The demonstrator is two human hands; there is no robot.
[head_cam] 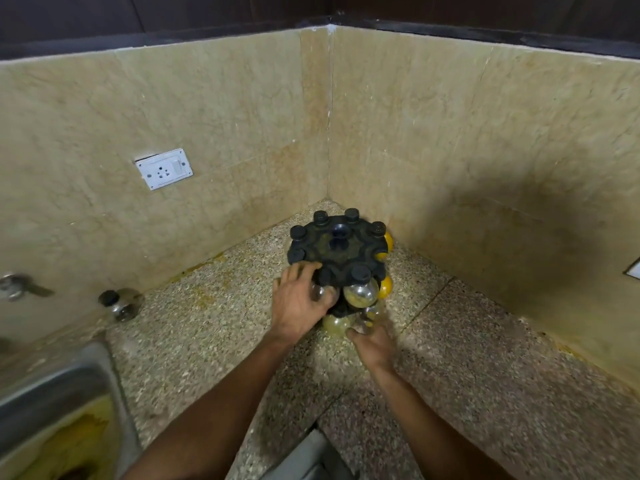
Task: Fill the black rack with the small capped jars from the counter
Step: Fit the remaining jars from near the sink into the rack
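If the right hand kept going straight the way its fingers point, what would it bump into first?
Probably the clear round jar low in the black plastic rack; the right hand already seems to touch it, though blur hides the contact.

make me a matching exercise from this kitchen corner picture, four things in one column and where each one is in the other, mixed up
Things:
1. round black plastic rack
2. lone clear glass jar with a black cap
3. white wall socket with a switch
4. stainless steel sink

Places:
A. on the left wall, above the counter
B. at the left edge of the counter, lower left of the view
C. in the counter's corner, where the two walls meet
D. lying on the counter by the left wall, apart from the rack

Pairs: 1-C, 2-D, 3-A, 4-B
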